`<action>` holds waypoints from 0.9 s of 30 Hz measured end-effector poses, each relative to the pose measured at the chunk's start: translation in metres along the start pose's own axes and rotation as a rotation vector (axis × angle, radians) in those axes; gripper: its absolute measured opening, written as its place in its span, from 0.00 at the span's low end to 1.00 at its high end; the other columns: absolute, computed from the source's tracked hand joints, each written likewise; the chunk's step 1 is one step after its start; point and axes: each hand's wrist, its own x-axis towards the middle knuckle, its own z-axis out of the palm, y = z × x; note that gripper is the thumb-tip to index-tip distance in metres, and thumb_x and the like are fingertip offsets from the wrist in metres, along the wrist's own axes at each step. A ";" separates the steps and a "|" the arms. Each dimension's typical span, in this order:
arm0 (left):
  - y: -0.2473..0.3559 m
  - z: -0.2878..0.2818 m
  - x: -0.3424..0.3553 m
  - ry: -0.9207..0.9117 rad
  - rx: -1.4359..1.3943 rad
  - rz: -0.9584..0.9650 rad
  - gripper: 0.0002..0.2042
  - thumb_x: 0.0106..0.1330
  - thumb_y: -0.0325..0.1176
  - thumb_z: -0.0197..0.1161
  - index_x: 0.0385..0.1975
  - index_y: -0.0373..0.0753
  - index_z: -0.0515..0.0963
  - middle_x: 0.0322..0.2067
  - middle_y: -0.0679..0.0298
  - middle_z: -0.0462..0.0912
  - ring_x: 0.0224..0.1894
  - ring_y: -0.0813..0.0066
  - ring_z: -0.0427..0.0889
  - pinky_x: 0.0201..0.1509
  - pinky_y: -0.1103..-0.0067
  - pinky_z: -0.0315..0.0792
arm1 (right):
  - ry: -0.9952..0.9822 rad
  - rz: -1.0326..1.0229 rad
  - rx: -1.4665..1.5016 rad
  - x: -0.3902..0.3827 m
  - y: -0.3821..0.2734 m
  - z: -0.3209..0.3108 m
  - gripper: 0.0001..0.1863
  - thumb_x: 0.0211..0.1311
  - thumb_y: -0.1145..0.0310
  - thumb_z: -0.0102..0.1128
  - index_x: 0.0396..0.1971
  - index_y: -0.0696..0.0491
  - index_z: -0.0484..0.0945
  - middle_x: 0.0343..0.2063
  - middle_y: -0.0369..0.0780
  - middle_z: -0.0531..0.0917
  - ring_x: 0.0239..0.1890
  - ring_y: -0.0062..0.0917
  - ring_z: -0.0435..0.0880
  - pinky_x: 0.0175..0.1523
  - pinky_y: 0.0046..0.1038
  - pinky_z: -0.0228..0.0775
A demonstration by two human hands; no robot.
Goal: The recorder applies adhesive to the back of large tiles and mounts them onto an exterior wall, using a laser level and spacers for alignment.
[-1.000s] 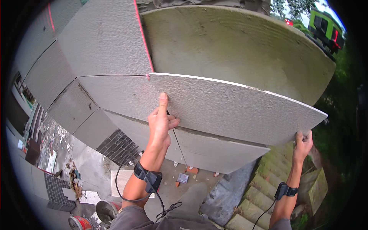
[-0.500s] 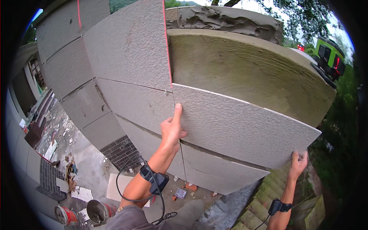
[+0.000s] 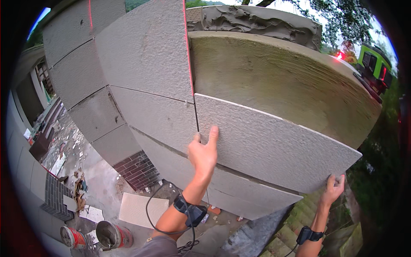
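My left hand [image 3: 203, 152] is at the left end of a long grey textured tile [image 3: 274, 141], thumb pressed on its face, fingers curled at the dark joint beside the neighbouring tile [image 3: 150, 111]. My right hand [image 3: 332, 190] grips the bottom edge near its right end. Another grey tile [image 3: 252, 197] runs below. Above, bare olive-grey render [image 3: 278, 73] shows on the wall. A red laser line runs down the edge of the upper tile [image 3: 143, 47]. Both forearms wear black devices with cables.
A green laser level [image 3: 372, 64] stands on the ledge at upper right, near a mortar-covered block [image 3: 261, 21]. Below lie two buckets [image 3: 113, 235] [image 3: 73, 237], a pale tile [image 3: 141, 210], rubble and brick-patterned cladding [image 3: 137, 169]. Mossy steps [image 3: 291, 231] and greenery are at right.
The view has tilted upward. My left hand has shifted right and down along the tile's end, thumb now lower. The held tile and right hand sit lower in the picture.
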 end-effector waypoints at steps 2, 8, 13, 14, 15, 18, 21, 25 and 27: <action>0.000 0.010 -0.019 0.058 0.056 0.085 0.47 0.61 0.64 0.67 0.53 0.12 0.72 0.43 0.27 0.81 0.54 0.37 0.82 0.60 0.61 0.72 | 0.006 -0.014 0.039 -0.003 -0.002 0.003 0.23 0.71 0.63 0.64 0.24 0.48 0.57 0.25 0.26 0.54 0.25 0.10 0.51 0.29 0.21 0.40; -0.003 0.070 -0.048 0.278 0.204 0.498 0.41 0.69 0.55 0.60 0.72 0.28 0.59 0.68 0.25 0.57 0.71 0.27 0.57 0.73 0.49 0.53 | 0.005 0.035 0.045 -0.007 -0.008 0.004 0.23 0.71 0.64 0.63 0.24 0.47 0.57 0.23 0.25 0.54 0.24 0.10 0.52 0.29 0.20 0.40; -0.011 0.089 -0.019 0.400 0.102 0.786 0.34 0.74 0.51 0.44 0.77 0.44 0.53 0.75 0.35 0.39 0.74 0.23 0.37 0.71 0.34 0.37 | 0.012 0.037 0.002 -0.005 -0.002 0.002 0.22 0.72 0.63 0.62 0.23 0.48 0.58 0.21 0.25 0.57 0.24 0.10 0.53 0.28 0.20 0.41; -0.012 0.088 -0.017 0.384 0.135 0.779 0.34 0.74 0.51 0.44 0.77 0.44 0.53 0.75 0.35 0.39 0.74 0.23 0.37 0.71 0.34 0.37 | -0.008 0.044 -0.007 -0.008 -0.003 0.002 0.22 0.72 0.63 0.62 0.23 0.48 0.58 0.21 0.25 0.57 0.24 0.10 0.53 0.28 0.20 0.41; -0.011 0.090 -0.014 0.412 0.123 0.782 0.35 0.73 0.54 0.43 0.77 0.45 0.53 0.74 0.35 0.40 0.74 0.23 0.38 0.70 0.35 0.38 | 0.035 -0.001 -0.097 -0.009 -0.004 0.005 0.19 0.72 0.64 0.63 0.26 0.51 0.62 0.22 0.26 0.60 0.25 0.11 0.57 0.29 0.20 0.46; -0.007 0.092 -0.014 0.449 0.094 0.760 0.37 0.72 0.58 0.43 0.77 0.46 0.52 0.74 0.35 0.41 0.74 0.24 0.39 0.70 0.36 0.40 | 0.187 -0.101 -0.252 -0.014 -0.013 0.020 0.14 0.72 0.65 0.63 0.34 0.58 0.70 0.26 0.31 0.67 0.30 0.16 0.65 0.35 0.23 0.59; -0.004 0.092 -0.016 0.449 0.109 0.714 0.40 0.70 0.61 0.44 0.77 0.44 0.52 0.74 0.35 0.41 0.74 0.25 0.39 0.70 0.37 0.41 | 0.426 -0.275 -0.493 -0.020 -0.027 0.049 0.14 0.72 0.67 0.62 0.46 0.63 0.75 0.38 0.39 0.74 0.39 0.26 0.72 0.46 0.29 0.67; -0.002 0.090 -0.015 0.427 0.100 0.662 0.46 0.68 0.63 0.47 0.76 0.32 0.47 0.74 0.33 0.40 0.75 0.27 0.40 0.71 0.39 0.40 | 0.629 -0.710 -0.811 -0.009 -0.038 0.085 0.18 0.71 0.71 0.60 0.56 0.64 0.76 0.55 0.50 0.75 0.55 0.42 0.75 0.61 0.40 0.68; 0.001 0.088 -0.014 0.442 0.103 0.688 0.48 0.68 0.63 0.48 0.75 0.28 0.45 0.73 0.32 0.40 0.75 0.27 0.40 0.71 0.39 0.39 | 0.534 -0.837 -0.750 -0.003 -0.043 0.090 0.20 0.72 0.73 0.56 0.60 0.64 0.75 0.61 0.52 0.73 0.65 0.45 0.70 0.69 0.45 0.61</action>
